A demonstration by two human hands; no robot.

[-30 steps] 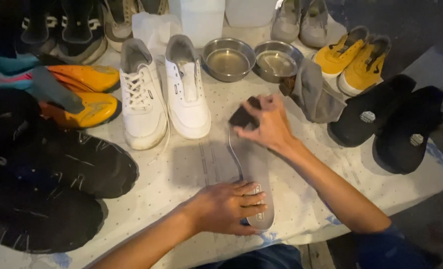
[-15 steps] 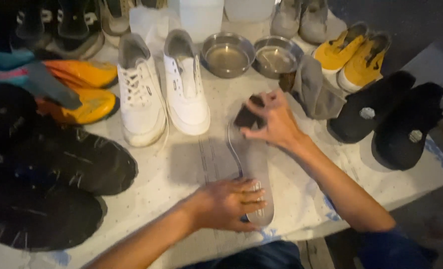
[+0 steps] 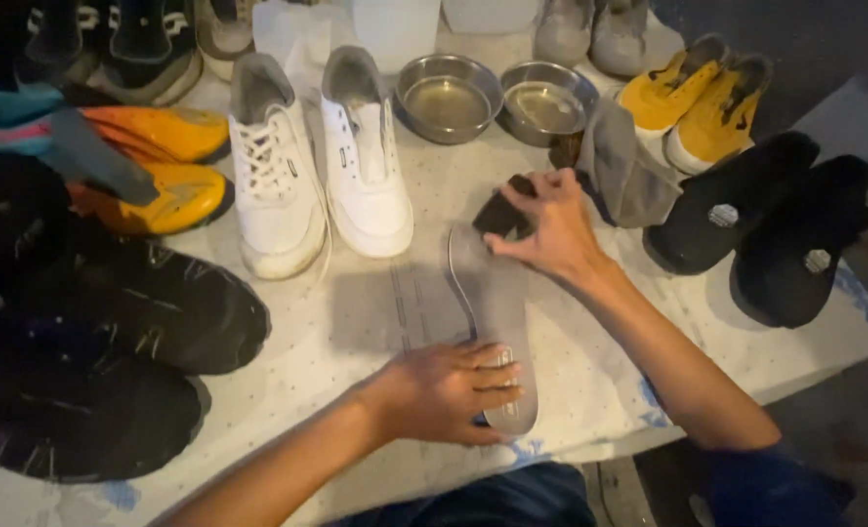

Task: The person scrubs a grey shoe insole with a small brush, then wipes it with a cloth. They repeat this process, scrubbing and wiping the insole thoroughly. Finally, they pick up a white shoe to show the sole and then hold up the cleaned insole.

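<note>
Grey insole (image 3: 493,303) flat on the table (image 3: 356,322), heel end pinned under the spread left hand (image 3: 449,390). Toe end beneath the right hand (image 3: 546,224), fingers (image 3: 527,190) closed around a dark brush (image 3: 502,210).

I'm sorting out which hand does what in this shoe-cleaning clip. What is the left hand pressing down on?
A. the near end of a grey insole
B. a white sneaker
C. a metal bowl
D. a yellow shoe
A: the left hand lies flat on the near end of the grey insole on the table, while the right hand holds a dark pad at its far end.
</note>
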